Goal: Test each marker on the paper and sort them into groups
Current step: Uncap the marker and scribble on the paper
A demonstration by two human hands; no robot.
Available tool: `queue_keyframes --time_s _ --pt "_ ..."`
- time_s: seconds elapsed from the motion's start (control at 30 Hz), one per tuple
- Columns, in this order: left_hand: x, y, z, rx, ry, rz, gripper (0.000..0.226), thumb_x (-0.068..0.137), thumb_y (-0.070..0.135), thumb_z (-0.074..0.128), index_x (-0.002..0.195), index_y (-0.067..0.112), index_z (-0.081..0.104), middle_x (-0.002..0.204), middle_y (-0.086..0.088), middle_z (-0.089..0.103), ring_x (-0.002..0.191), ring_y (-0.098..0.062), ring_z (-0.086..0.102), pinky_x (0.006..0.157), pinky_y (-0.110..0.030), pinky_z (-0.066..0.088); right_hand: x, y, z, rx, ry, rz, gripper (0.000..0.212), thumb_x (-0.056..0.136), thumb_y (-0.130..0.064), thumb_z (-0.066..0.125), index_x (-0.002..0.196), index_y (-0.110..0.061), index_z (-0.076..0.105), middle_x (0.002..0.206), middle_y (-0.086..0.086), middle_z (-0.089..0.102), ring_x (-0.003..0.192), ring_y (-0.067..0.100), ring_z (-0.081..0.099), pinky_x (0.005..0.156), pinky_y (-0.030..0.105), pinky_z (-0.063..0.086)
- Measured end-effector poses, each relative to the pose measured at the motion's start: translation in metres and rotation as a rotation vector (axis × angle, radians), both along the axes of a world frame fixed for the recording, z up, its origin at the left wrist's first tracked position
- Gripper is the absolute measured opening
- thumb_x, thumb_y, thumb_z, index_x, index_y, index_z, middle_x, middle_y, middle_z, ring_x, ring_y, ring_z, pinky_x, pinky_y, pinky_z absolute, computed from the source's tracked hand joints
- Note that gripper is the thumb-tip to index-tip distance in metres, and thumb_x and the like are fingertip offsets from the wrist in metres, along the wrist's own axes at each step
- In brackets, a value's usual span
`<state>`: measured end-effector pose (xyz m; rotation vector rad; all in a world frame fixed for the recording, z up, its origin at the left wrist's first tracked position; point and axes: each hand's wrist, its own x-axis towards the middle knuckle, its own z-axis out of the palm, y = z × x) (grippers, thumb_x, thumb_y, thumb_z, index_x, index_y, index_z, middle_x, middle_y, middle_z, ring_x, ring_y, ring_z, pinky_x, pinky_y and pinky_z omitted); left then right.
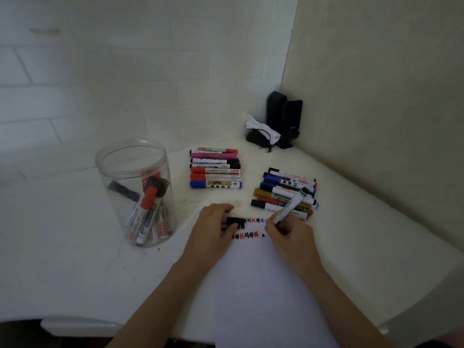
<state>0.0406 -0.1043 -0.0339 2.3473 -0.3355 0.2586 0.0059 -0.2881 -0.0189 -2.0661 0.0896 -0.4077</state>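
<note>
white paper point(263, 285) nearest, reaching over the near edge of the surface. on its far end, right hand point(288, 234) gripping an uncapped marker point(288, 207), tip down at the second row of test marks point(247, 234). left hand point(213, 227) beside it, pinching the black cap point(234, 220) and pinning the sheet. best to keep the stroke short, inside the row, paper held flat. further back, two sorted groups point(215, 168) point(286, 192) mid-surface; jar point(134, 192) of untested markers toward the left edge.

White tiled wall point(105, 79), cream side wall point(376, 84), white corner table point(75, 272), dim light
</note>
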Motion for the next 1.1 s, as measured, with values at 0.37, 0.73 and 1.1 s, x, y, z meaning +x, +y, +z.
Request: queue_keyframes --time_s 0.37,0.73,1.1 --pt "-0.006 0.013 0.012 -0.332 0.07 -0.079 0.017 0.091 0.019 0.062 0.107 0.025 0.066 0.1 0.015 0.066 0.09 0.007 0.059 0.076 -0.003 0.043 0.007 -0.005 0.023 0.326 0.136 -0.032 0.008 0.09 -0.025 0.066 0.09 -0.017 0.066 0.061 -0.009 0.058 0.057 0.01 0.046 0.056 0.024 0.039" --pt "-0.006 0.016 0.015 -0.477 0.115 -0.078 0.018 0.09 0.014 0.064 0.105 0.023 0.069 0.094 0.011 0.069 0.084 0.004 0.062 0.071 -0.007 0.046 0.001 0.023 0.04 0.625 0.196 0.125 0.029 0.096 -0.031 0.057 0.099 -0.005 0.07 0.071 0.002 0.06 0.064 0.009 0.05 0.051 0.02 0.037" --pt "-0.007 0.019 0.017 -0.514 0.123 -0.164 0.018 0.092 0.016 0.061 0.107 0.019 0.071 0.083 0.01 0.068 0.077 0.002 0.063 0.069 -0.011 0.047 0.001 0.037 0.036 0.54 0.19 0.125 0.019 0.091 -0.029 0.064 0.089 -0.013 0.073 0.075 0.002 0.069 0.066 0.008 0.056 0.062 0.024 0.046"
